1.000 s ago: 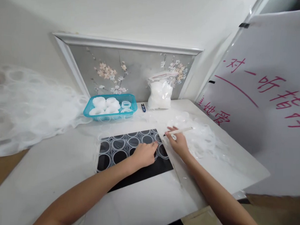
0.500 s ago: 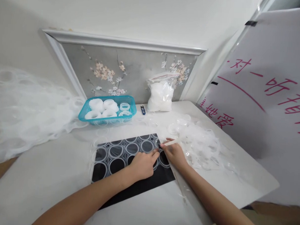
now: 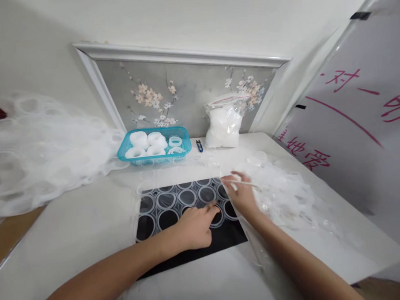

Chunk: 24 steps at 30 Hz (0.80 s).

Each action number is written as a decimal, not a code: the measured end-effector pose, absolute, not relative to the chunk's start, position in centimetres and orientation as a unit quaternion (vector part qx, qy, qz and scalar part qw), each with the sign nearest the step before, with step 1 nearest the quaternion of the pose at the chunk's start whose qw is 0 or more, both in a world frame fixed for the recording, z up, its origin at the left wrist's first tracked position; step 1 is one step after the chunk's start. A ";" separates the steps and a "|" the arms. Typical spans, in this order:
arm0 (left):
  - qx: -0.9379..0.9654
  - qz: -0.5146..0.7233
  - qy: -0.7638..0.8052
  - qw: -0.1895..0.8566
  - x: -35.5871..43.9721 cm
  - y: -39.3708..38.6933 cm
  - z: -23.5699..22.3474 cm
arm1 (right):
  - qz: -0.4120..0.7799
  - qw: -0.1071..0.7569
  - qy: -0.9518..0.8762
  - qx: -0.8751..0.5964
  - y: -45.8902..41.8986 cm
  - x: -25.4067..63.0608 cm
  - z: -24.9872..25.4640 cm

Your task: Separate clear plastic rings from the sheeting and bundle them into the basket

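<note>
I see the black mat lying mid-table w/ a clear sheet of ring shapes spread over it; the mat's near edge sits well in from the table front, bare tabletop to its left. Left hand lies on the mat, fingers curled close together, fingertip pressing a ring. Right hand is at the mat's far-right corner, fingers loosely spread, a thin white stick pinched in them, I think btwn thumb & forefinger, view's blurry there. Just right of it, a pile of loose clear film crowds toward the table's right edge. At the back: teal basket holding white rings and rolls, small clippers beside it, then a zip bag full of white stuff.
</note>
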<state>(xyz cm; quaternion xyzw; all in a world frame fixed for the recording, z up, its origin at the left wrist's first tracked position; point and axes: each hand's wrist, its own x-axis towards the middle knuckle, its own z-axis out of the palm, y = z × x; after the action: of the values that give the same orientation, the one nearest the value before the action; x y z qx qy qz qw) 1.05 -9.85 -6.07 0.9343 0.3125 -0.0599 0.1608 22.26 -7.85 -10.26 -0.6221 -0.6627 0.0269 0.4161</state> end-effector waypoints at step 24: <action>0.931 -0.087 0.342 0.099 -1.0 -10.8 -7.5 | 0.225 0.376 -0.687 -0.580 -10.7 18.2 -12.1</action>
<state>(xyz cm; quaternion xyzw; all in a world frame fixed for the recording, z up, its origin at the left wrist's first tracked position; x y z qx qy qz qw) -0.98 -10.82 -7.47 0.9306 0.3416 -0.0867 0.0992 18.22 -10.74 -12.14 -0.5799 -0.6869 0.2248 0.3759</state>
